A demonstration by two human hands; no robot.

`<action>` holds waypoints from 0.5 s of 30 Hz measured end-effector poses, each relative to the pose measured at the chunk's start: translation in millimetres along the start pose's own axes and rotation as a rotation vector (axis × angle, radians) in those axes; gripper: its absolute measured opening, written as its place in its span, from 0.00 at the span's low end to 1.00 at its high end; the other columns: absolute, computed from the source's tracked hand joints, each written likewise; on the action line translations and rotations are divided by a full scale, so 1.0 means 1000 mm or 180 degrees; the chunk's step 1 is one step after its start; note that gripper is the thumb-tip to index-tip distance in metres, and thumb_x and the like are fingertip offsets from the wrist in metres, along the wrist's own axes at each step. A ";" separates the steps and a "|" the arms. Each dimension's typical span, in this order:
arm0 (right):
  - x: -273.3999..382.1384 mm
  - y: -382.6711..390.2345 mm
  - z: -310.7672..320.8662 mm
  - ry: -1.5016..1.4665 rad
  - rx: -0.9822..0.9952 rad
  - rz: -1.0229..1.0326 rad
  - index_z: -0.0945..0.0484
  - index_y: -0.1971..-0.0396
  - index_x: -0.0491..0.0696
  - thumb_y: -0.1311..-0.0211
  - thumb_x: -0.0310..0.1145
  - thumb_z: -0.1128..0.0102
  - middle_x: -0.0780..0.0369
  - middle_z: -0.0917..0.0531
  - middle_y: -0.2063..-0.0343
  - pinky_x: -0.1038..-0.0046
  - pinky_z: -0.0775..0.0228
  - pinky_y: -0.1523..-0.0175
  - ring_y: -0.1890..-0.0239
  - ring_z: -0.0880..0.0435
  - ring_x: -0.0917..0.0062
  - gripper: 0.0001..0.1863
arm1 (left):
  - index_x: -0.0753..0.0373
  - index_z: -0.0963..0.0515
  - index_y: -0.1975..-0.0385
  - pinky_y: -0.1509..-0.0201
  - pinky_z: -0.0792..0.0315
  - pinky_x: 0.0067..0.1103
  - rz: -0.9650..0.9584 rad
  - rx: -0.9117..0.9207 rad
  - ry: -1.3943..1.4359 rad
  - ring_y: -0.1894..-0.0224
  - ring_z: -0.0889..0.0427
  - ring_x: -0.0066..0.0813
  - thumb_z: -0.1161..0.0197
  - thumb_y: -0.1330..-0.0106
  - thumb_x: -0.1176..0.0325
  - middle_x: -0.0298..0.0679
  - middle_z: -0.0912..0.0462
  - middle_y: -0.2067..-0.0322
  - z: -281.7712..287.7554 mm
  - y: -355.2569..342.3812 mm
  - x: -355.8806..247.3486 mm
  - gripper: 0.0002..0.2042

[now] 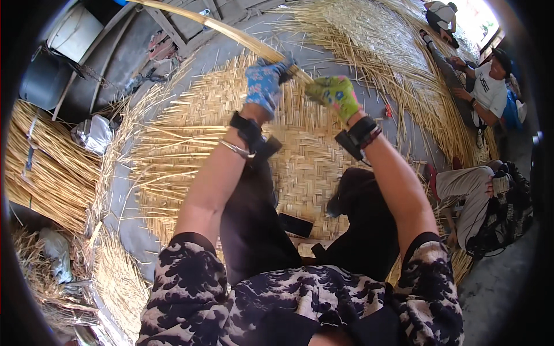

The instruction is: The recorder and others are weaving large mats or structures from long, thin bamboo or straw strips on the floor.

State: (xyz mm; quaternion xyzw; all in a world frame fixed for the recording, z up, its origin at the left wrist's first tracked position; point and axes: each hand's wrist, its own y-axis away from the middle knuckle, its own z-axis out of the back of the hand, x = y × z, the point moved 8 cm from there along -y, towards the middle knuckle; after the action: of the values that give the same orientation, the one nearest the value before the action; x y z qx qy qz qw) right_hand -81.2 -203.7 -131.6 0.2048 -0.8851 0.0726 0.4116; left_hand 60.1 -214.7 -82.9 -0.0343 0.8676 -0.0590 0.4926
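My left hand [264, 85], in a blue flowered glove, is wrapped round a slim sheaf of pale reed strips [231, 32], above the far part of the woven mat [306, 155]. The sheaf slants away to the far left, with its short end by my right hand [334, 95], in a green flowered glove. That hand is blurred, so I cannot tell whether its fingers close on the strips.

I judge the sheaf light, springy and rather smooth, liable to slide through cloth gloves and to split if bent sharply. I'd hold it firmly near the short end, all strands together, leaving the long tail free to sway.

Counting: two gloved hands, one sheaf (strands too blurred to number), one mat under me, one dark phone [296, 225] lying on it between my legs. At left, one big stack of reeds [52, 167] and one black tub [43, 78]; far right, one other woven piece [358, 29]. Three people show at right: two in white tops [490, 89], one nearer in grey trousers [470, 181].
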 end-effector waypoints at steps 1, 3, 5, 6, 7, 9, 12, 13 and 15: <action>0.013 -0.002 -0.003 0.1260 0.0059 0.0358 0.30 0.62 0.36 0.51 0.28 0.44 0.54 0.22 0.67 0.76 0.29 0.69 0.70 0.22 0.74 0.15 | 0.67 0.26 0.68 0.67 0.27 0.15 0.0036 0.0183 -0.0254 0.71 0.23 0.22 0.43 0.45 0.74 0.37 0.22 0.72 0.000 -0.003 -0.010 0.07; 0.028 -0.016 -0.020 0.1828 0.0179 0.0029 0.29 0.63 0.37 0.51 0.27 0.45 0.55 0.23 0.66 0.76 0.28 0.68 0.70 0.22 0.74 0.15 | 0.67 0.27 0.68 0.67 0.27 0.16 -0.0414 0.0368 -0.1206 0.71 0.23 0.22 0.43 0.45 0.74 0.37 0.22 0.72 0.015 -0.012 -0.041 0.07; 0.043 -0.019 -0.052 0.3325 0.1235 0.0724 0.26 0.63 0.41 0.50 0.26 0.47 0.60 0.22 0.65 0.79 0.29 0.64 0.69 0.22 0.78 0.12 | 0.68 0.27 0.67 0.66 0.27 0.16 -0.0866 0.0544 -0.2181 0.71 0.23 0.23 0.44 0.45 0.74 0.38 0.22 0.72 0.018 -0.025 -0.061 0.07; 0.041 -0.025 -0.050 0.3311 0.1262 0.0707 0.26 0.63 0.41 0.50 0.26 0.47 0.60 0.22 0.65 0.79 0.29 0.64 0.69 0.22 0.78 0.12 | 0.68 0.27 0.67 0.66 0.27 0.16 -0.0481 0.0266 -0.1344 0.71 0.23 0.23 0.44 0.45 0.74 0.38 0.22 0.72 0.031 -0.037 -0.060 0.07; 0.032 -0.035 -0.037 0.2107 0.1028 0.0028 0.27 0.63 0.42 0.49 0.25 0.48 0.60 0.23 0.65 0.79 0.29 0.63 0.67 0.22 0.78 0.12 | 0.68 0.28 0.68 0.66 0.28 0.16 -0.0102 -0.0014 -0.0505 0.71 0.23 0.23 0.44 0.45 0.74 0.38 0.22 0.72 0.044 -0.046 -0.052 0.07; 0.014 -0.059 -0.014 0.1871 0.0808 -0.0170 0.28 0.61 0.42 0.48 0.26 0.48 0.58 0.23 0.64 0.76 0.29 0.60 0.64 0.23 0.76 0.12 | 0.68 0.27 0.66 0.65 0.29 0.15 -0.0164 -0.0077 -0.0752 0.69 0.23 0.22 0.44 0.45 0.74 0.38 0.23 0.69 0.056 -0.062 -0.042 0.08; -0.027 -0.086 0.025 0.1068 0.0862 -0.0668 0.28 0.61 0.42 0.50 0.28 0.45 0.56 0.24 0.63 0.75 0.28 0.60 0.63 0.23 0.74 0.14 | 0.67 0.27 0.65 0.63 0.29 0.16 -0.0282 -0.0284 -0.1256 0.68 0.24 0.23 0.43 0.45 0.73 0.39 0.23 0.68 0.071 -0.083 -0.015 0.09; -0.040 -0.088 0.042 0.1248 0.0599 -0.0690 0.30 0.59 0.41 0.46 0.34 0.48 0.55 0.22 0.68 0.80 0.27 0.71 0.74 0.21 0.76 0.16 | 0.67 0.27 0.65 0.63 0.29 0.17 -0.0144 -0.0487 -0.0846 0.68 0.24 0.24 0.43 0.45 0.73 0.39 0.23 0.69 0.090 -0.091 0.000 0.09; -0.053 -0.091 0.058 0.1442 0.0793 -0.1211 0.29 0.59 0.40 0.46 0.35 0.48 0.55 0.22 0.69 0.80 0.27 0.73 0.76 0.21 0.76 0.17 | 0.66 0.29 0.65 0.62 0.28 0.19 0.0037 -0.0772 -0.0401 0.67 0.24 0.26 0.43 0.45 0.73 0.39 0.24 0.70 0.132 -0.105 0.034 0.09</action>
State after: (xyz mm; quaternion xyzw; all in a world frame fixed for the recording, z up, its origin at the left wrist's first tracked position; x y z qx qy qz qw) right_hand -53.0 -287.8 -213.3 0.3942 -0.7010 0.1459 0.5762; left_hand 156.4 -331.9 -164.1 -0.0921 0.8359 0.0514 0.5387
